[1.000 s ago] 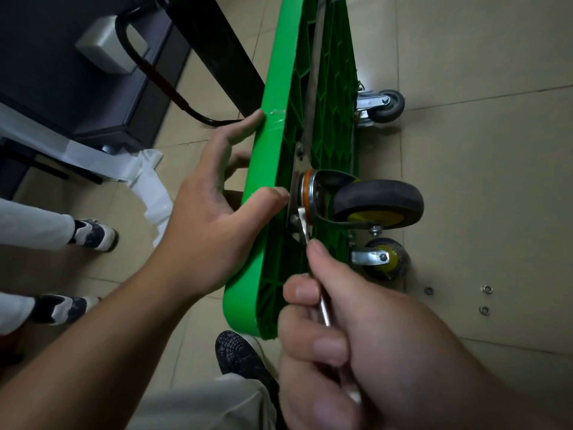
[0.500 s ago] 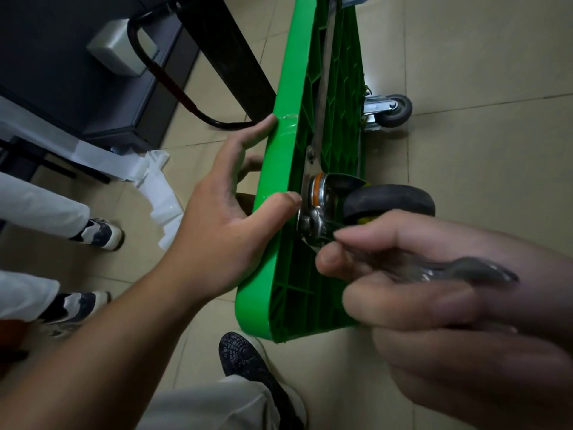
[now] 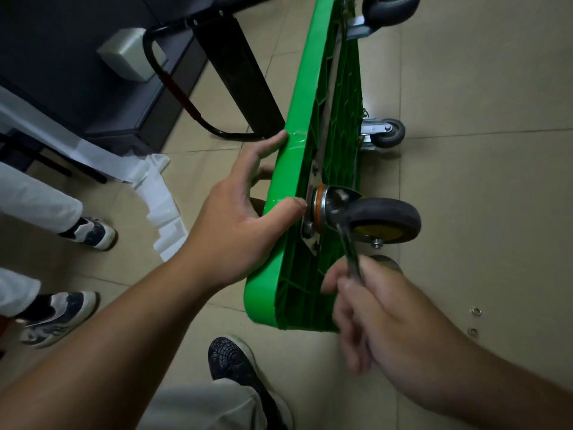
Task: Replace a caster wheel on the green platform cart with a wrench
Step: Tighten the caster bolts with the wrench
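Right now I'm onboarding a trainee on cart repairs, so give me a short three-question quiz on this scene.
1. Short answer: what does the left hand hold?
2. The wrench is gripped by: A) the left hand, B) the right hand, C) nobody.
3. True or false: the cart stands on all its wheels.

Key:
1. The rim of the green platform cart.
2. B.
3. False: it is tipped on its side, with the caster wheel pointing sideways.
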